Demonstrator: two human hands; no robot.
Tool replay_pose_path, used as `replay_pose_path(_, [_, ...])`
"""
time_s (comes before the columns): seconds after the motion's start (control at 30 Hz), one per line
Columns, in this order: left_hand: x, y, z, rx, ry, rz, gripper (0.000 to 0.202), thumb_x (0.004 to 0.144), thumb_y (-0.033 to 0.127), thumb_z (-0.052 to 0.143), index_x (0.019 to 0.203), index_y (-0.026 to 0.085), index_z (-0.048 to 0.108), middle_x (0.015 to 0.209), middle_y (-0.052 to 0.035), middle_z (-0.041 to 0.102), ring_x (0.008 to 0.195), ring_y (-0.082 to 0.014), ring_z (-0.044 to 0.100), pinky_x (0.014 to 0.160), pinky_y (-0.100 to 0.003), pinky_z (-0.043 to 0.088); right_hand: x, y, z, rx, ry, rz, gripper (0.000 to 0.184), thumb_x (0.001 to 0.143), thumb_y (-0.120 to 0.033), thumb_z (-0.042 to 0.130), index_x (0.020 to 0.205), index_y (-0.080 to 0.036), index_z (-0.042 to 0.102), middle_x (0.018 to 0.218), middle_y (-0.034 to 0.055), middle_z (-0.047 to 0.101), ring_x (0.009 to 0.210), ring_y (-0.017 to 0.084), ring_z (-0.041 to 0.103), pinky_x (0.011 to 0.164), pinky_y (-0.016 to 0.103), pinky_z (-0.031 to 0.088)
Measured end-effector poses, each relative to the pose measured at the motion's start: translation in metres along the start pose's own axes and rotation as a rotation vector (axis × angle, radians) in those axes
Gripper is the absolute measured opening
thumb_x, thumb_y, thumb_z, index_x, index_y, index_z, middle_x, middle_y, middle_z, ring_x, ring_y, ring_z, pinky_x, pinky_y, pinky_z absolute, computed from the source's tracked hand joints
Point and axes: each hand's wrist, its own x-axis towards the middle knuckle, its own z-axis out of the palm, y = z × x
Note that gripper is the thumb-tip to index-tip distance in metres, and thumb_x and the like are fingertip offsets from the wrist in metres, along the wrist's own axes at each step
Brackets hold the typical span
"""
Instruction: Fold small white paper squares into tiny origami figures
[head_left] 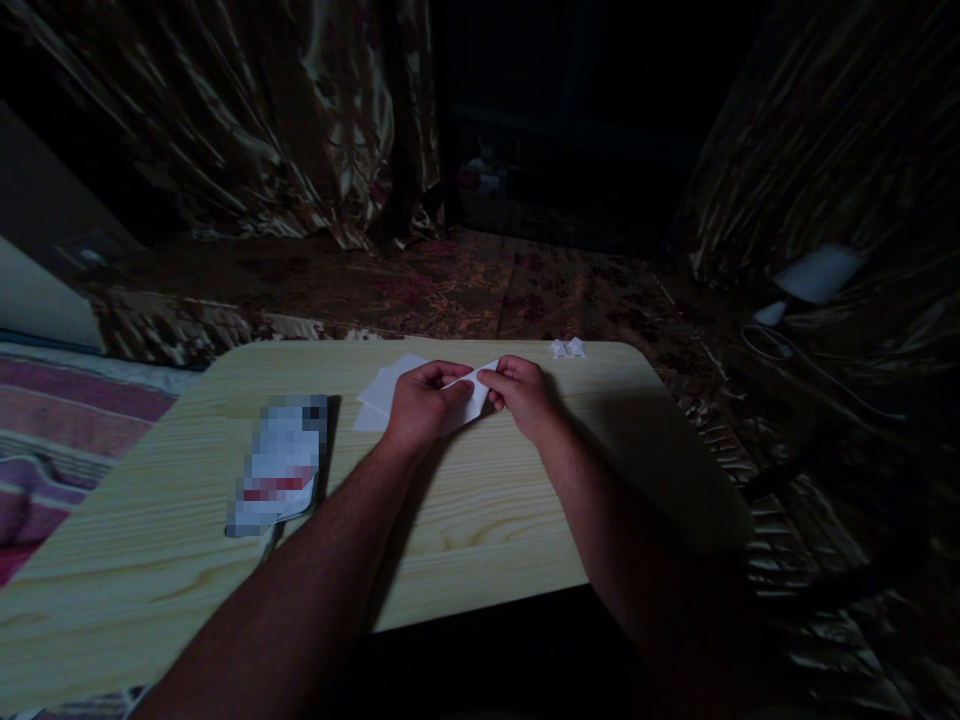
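Both my hands meet over the far middle of a light wooden table (480,520). My left hand (424,405) and my right hand (521,395) each pinch a small white piece of paper (474,400) between thumb and fingers, holding it just above the tabletop. The paper looks partly folded. A few more white sheets (382,395) lie flat on the table to the left of my left hand, partly hidden by it.
A blurred pack (277,465) lies on the table's left part. A small folded white paper item (568,348) sits at the far edge. Shiny dark drapes hang behind; a white charger and cable (814,275) lie at right. A striped cloth (45,440) is at left.
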Motion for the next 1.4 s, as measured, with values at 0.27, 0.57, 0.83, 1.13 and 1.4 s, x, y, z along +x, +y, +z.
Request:
replay_pose_path(0.27, [0.000, -0.003, 0.000, 0.006, -0.048, 0.040, 0.029, 0.061, 0.030, 0.072, 0.086, 0.014, 0.070, 0.061, 0.0009, 0.059, 0.048, -0.0085, 0.049, 0.046, -0.020, 0.037, 0.000, -0.001, 0.000, 0.022, 0.098, -0.068, 0.022, 0.064, -0.031, 0.070, 0.066, -0.019, 0.052, 0.047, -0.0070, 0.051, 0.040, 0.006, 0.041, 0.038, 0.019, 0.030])
replay_pose_path(0.57, [0.001, -0.002, 0.000, 0.026, -0.042, 0.016, 0.027, 0.061, 0.026, 0.071, 0.085, 0.014, 0.069, 0.061, 0.0012, 0.060, 0.048, -0.0086, 0.049, 0.045, -0.020, 0.038, 0.001, 0.003, -0.001, 0.048, 0.109, -0.106, 0.019, 0.068, -0.031, 0.068, 0.069, -0.019, 0.054, 0.046, -0.0071, 0.050, 0.040, 0.007, 0.042, 0.039, 0.019, 0.031])
replay_pose_path(0.83, [0.003, -0.005, -0.002, 0.071, -0.020, 0.005, 0.025, 0.059, 0.024, 0.071, 0.082, 0.015, 0.071, 0.059, 0.0016, 0.059, 0.045, -0.0082, 0.047, 0.044, -0.020, 0.035, 0.006, 0.003, -0.008, 0.066, 0.185, -0.152, 0.020, 0.073, -0.034, 0.063, 0.066, -0.017, 0.056, 0.052, -0.0042, 0.053, 0.041, 0.006, 0.043, 0.039, 0.019, 0.031])
replay_pose_path(1.13, [0.007, -0.009, -0.006, -0.012, 0.021, 0.027, 0.028, 0.060, 0.027, 0.073, 0.085, 0.014, 0.070, 0.060, 0.0012, 0.059, 0.048, -0.0086, 0.049, 0.046, -0.020, 0.037, 0.005, 0.000, -0.010, 0.034, 0.133, 0.012, 0.027, 0.070, -0.042, 0.066, 0.071, -0.016, 0.058, 0.062, -0.0016, 0.060, 0.045, 0.006, 0.047, 0.037, 0.018, 0.031])
replay_pose_path(1.4, [0.005, -0.008, -0.006, 0.027, -0.022, 0.104, 0.037, 0.064, 0.030, 0.072, 0.097, 0.014, 0.067, 0.064, 0.0006, 0.059, 0.051, -0.0091, 0.051, 0.048, -0.020, 0.039, -0.005, 0.001, 0.002, -0.060, 0.002, -0.021, 0.024, 0.070, -0.037, 0.068, 0.065, -0.017, 0.057, 0.050, -0.0041, 0.055, 0.040, 0.006, 0.043, 0.036, 0.017, 0.031])
